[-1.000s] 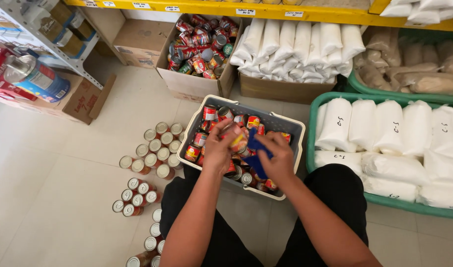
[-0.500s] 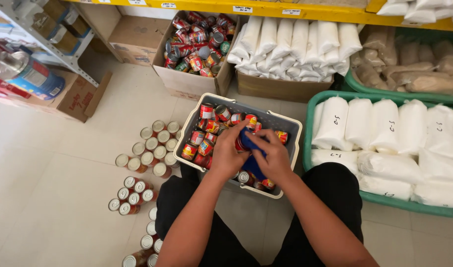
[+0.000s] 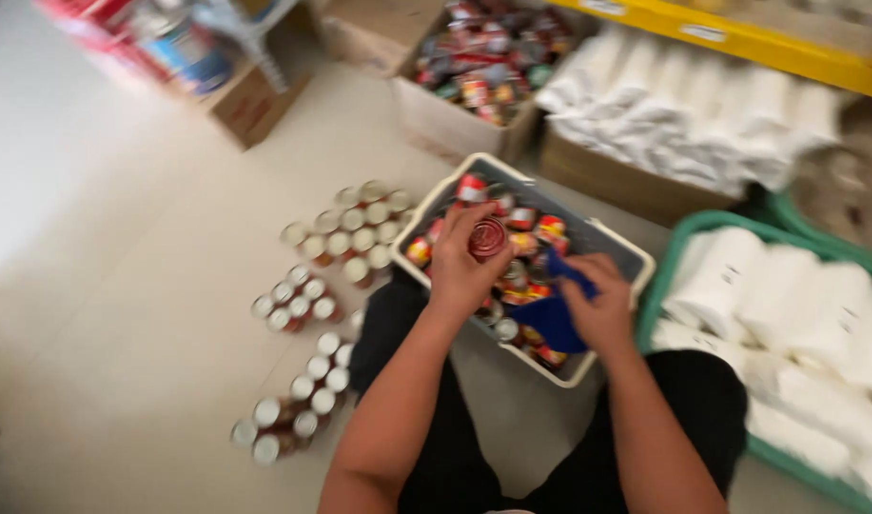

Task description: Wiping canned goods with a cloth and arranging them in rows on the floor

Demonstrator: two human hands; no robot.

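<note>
Wiping can (image 3: 487, 238) over basket (image 3: 636, 259) | left hand (image 3: 462, 271) clamped on can | right hand (image 3: 597, 309) clamped on blue cloth (image 3: 552, 319) | next, likely: keep firm hold while rubbing.

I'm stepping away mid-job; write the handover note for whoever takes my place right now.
Left hand: holds a red can over the basket.
Right hand: grips a blue cloth at the basket.
Basket, between the knees, holds many cans.
Done, apparently: groups of cans stand upright on the floor to the left.
Left: the cans in the basket; a box of cans sits beyond. The picture is blurred, so counts are uncertain.
</note>
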